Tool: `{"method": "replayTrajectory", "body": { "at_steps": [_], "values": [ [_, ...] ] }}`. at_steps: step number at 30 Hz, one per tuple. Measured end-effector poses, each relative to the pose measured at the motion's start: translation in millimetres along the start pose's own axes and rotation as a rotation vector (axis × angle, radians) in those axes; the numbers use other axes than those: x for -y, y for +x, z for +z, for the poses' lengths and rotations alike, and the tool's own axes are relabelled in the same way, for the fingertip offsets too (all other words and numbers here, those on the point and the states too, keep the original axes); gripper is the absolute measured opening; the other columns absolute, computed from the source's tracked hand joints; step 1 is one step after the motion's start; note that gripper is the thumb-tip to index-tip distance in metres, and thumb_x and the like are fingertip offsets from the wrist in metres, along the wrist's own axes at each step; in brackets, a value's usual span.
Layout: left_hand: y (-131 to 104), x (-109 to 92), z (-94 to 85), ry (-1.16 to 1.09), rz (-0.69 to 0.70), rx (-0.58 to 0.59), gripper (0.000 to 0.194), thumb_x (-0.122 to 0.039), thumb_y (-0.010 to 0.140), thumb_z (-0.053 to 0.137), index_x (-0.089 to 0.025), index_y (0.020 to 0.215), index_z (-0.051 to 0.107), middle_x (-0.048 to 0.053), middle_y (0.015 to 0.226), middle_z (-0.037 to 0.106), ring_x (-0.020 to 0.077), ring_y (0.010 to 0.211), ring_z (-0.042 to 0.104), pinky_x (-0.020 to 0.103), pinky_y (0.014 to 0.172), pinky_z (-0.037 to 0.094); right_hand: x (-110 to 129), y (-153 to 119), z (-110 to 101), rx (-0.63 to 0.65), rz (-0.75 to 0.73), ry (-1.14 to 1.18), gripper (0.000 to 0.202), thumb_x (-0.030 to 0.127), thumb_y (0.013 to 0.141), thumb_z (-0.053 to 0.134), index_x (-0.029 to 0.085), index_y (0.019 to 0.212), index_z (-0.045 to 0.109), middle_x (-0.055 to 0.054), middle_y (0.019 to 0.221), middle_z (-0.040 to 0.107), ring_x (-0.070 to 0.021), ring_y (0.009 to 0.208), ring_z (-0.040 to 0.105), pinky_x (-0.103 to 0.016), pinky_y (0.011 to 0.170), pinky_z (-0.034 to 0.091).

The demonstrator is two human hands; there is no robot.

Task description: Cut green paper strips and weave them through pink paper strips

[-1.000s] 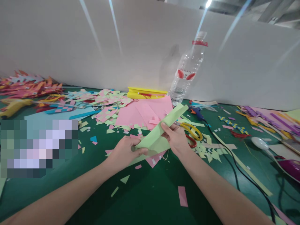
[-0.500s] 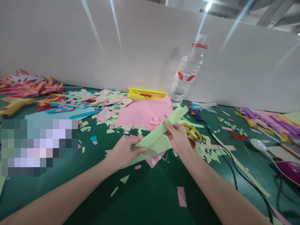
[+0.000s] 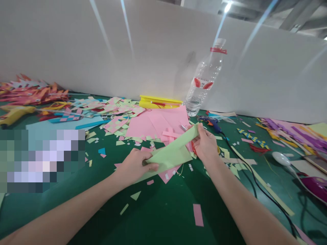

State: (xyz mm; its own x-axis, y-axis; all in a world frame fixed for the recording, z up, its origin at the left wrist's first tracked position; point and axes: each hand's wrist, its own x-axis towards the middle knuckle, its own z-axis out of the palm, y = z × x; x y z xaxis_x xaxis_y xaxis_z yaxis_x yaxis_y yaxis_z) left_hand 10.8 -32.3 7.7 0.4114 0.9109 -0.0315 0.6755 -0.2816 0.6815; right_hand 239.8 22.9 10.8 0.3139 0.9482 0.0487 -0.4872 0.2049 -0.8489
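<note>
Apparently part-folded, the green paper (image 3: 172, 151) hangs over the bench (image 3: 153, 214), short of its far edge, one flap unflattened. The left hand (image 3: 135, 166) pinches one end, the right hand (image 3: 208, 144) the flap's tip.

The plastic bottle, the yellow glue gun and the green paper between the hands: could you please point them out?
Plastic bottle (image 3: 203, 83): head view, label.
Yellow glue gun (image 3: 15, 115): head view, body.
Green paper (image 3: 170, 156): head view, middle.
</note>
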Motion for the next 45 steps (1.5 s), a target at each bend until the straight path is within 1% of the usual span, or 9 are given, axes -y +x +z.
{"method": "replayTrajectory", "body": {
  "at_steps": [7, 12, 16, 21, 27, 33, 36, 39, 45],
  "values": [
    [-4, -4, -1.5, -0.071, -0.04, -0.1, 0.038, -0.05, 0.08, 0.053, -0.019, 0.057, 0.054, 0.002, 0.066, 0.066, 0.0183, 0.063, 0.053, 0.028, 0.062, 0.038, 5, -14, 11, 0.128, 0.024, -0.055, 0.035, 0.052, 0.066, 0.069, 0.02, 0.077, 0.069, -0.004, 0.086, 0.073, -0.0164, 0.076, 0.068, -0.027, 0.068, 0.056],
    [-6, -8, -5.8, -0.256, -0.121, -0.151, 0.036, -0.05, 0.079, 0.053, -0.018, 0.076, 0.069, 0.002, 0.073, 0.068, 0.0172, 0.063, 0.057, 0.024, 0.053, 0.038, -8, -54, 30, 0.377, 0.161, -0.419, 0.03, 0.042, 0.067, 0.072, 0.02, 0.088, 0.072, -0.004, 0.082, 0.072, -0.0169, 0.076, 0.066, -0.032, 0.077, 0.052],
    [-6, -5, -2.3, -0.291, -0.094, -0.147, 0.039, -0.052, 0.076, 0.055, -0.015, 0.07, 0.068, 0.0, 0.062, 0.06, 0.014, 0.057, 0.051, 0.022, 0.051, 0.036, -21, -77, 32, 0.603, 0.138, -0.581, 0.026, 0.041, 0.076, 0.064, 0.018, 0.07, 0.071, 0.0, 0.064, 0.065, -0.0127, 0.063, 0.058, -0.025, 0.062, 0.046],
    [-4, -7, -1.1, -0.276, -0.095, -0.086, 0.039, -0.053, 0.074, 0.058, -0.015, 0.063, 0.063, -0.003, 0.055, 0.05, 0.0103, 0.049, 0.039, 0.022, 0.045, 0.027, -26, -75, 30, 0.45, 0.216, -0.526, 0.025, 0.039, 0.068, 0.072, 0.017, 0.056, 0.068, 0.002, 0.051, 0.059, -0.0098, 0.051, 0.052, -0.023, 0.052, 0.042],
    [-7, -13, 3.7, -0.049, -0.054, -0.094, 0.054, -0.048, 0.07, 0.063, -0.02, 0.045, 0.024, -0.004, 0.047, 0.03, 0.016, 0.06, 0.04, 0.022, 0.048, 0.027, -17, -34, 17, 0.112, 0.183, -0.081, 0.018, 0.028, 0.054, 0.082, 0.018, 0.064, 0.071, 0.0, 0.067, 0.07, -0.011, 0.062, 0.063, -0.026, 0.068, 0.053],
    [-10, -11, 8.3, 0.093, -0.01, -0.1, 0.044, -0.047, 0.073, 0.06, -0.02, 0.047, 0.037, 0.0, 0.051, 0.046, 0.0227, 0.072, 0.049, 0.025, 0.051, 0.037, -5, -1, -1, -0.129, 0.019, 0.067, 0.024, 0.023, 0.05, 0.083, 0.018, 0.067, 0.069, 0.001, 0.067, 0.07, -0.0106, 0.06, 0.065, -0.021, 0.056, 0.054],
    [-7, -6, 5.7, 0.049, 0.007, -0.131, 0.022, -0.044, 0.076, 0.058, -0.022, 0.073, 0.06, 0.002, 0.066, 0.064, 0.0259, 0.08, 0.054, 0.031, 0.061, 0.044, -5, -1, -3, -0.142, -0.007, 0.042, 0.023, 0.025, 0.052, 0.082, 0.017, 0.068, 0.067, 0.002, 0.062, 0.068, -0.0089, 0.055, 0.063, -0.019, 0.052, 0.053],
    [-5, -2, -0.2, -0.089, -0.002, -0.197, 0.034, -0.042, 0.08, 0.054, -0.021, 0.107, 0.055, 0.001, 0.068, 0.069, 0.0247, 0.078, 0.06, 0.035, 0.07, 0.045, -5, -3, -4, -0.163, -0.062, -0.024, 0.022, 0.027, 0.054, 0.081, 0.016, 0.066, 0.065, 0.003, 0.058, 0.065, -0.0085, 0.051, 0.06, -0.019, 0.05, 0.053],
    [-1, 7, -14.5, -0.417, -0.014, -0.426, 0.037, -0.041, 0.084, 0.051, -0.02, 0.115, 0.047, -0.002, 0.061, 0.06, 0.0168, 0.063, 0.059, 0.028, 0.059, 0.044, -2, -3, -4, -0.147, -0.091, -0.087, 0.021, 0.031, 0.058, 0.076, 0.016, 0.062, 0.062, 0.003, 0.053, 0.061, -0.0104, 0.05, 0.061, -0.021, 0.051, 0.051]
  ]
}}
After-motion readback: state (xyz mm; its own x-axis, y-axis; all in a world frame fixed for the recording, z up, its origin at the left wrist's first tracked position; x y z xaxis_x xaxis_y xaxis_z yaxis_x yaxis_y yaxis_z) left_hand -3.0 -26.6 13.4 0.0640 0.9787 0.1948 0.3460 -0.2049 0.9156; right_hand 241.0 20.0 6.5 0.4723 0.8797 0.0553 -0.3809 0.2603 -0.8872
